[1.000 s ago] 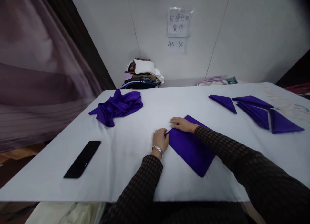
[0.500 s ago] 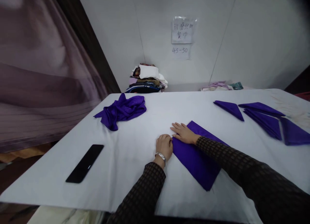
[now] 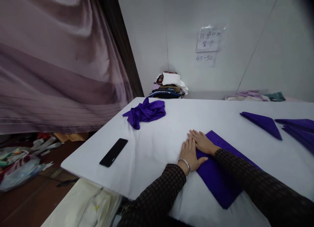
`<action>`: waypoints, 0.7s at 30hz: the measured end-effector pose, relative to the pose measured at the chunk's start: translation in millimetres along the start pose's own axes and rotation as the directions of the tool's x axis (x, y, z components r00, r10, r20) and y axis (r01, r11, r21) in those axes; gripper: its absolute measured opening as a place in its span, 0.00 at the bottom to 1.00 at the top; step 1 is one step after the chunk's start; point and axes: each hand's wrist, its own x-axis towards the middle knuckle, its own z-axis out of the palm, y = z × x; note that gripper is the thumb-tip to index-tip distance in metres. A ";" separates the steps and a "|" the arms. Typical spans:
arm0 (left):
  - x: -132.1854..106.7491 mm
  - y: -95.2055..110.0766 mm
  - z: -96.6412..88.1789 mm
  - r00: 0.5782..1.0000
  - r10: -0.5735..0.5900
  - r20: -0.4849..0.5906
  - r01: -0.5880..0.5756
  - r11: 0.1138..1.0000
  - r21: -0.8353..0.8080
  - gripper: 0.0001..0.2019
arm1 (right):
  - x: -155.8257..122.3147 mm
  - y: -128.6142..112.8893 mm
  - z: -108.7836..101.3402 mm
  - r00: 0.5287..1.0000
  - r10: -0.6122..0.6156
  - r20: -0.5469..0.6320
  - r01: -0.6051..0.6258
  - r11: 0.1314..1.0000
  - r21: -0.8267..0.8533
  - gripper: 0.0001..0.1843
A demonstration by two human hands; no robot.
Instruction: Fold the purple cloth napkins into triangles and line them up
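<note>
A purple cloth napkin (image 3: 218, 181), folded into a flat oblong, lies slantwise on the white-covered table (image 3: 157, 148). My left hand (image 3: 190, 155) rests flat at its left end, fingers stretched out and thumb over the cloth, a silver bracelet at the wrist. Just beyond it my right hand (image 3: 202, 142) presses palm down on the same end, fingers extended and touching the left fingertips. Part of the napkin is hidden under my right hand and sleeve.
A crumpled purple cloth (image 3: 147, 112) lies at the far left, with a black phone (image 3: 113, 152) nearer. To the right are folded purple napkins (image 3: 262, 123). Piled clothes (image 3: 169, 86) sit behind the table. A pinkish curtain (image 3: 61, 63) hangs at left, above plastic bags (image 3: 22, 171).
My left hand has gone from curled fingers at the napkin's edge to lying flat on it. The view has swung left, so everything appears shifted right.
</note>
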 end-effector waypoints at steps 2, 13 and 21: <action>0.1 -2.5 2.5 0.999 -0.042 0.007 0.042 0.999 0.018 0.51 | 0.9 -2.5 -5.9 1.000 0.013 0.028 -0.014 1.000 0.016 0.29; 5.3 -4.0 2.2 0.998 -0.064 0.016 0.061 0.988 0.138 0.49 | 2.7 1.7 -32.7 0.994 -0.005 0.110 0.004 1.000 0.011 0.31; 6.4 -2.1 0.7 0.998 -0.065 0.028 0.059 0.982 0.178 0.47 | 6.4 21.5 -28.3 0.996 0.040 0.080 -0.039 0.999 -0.006 0.31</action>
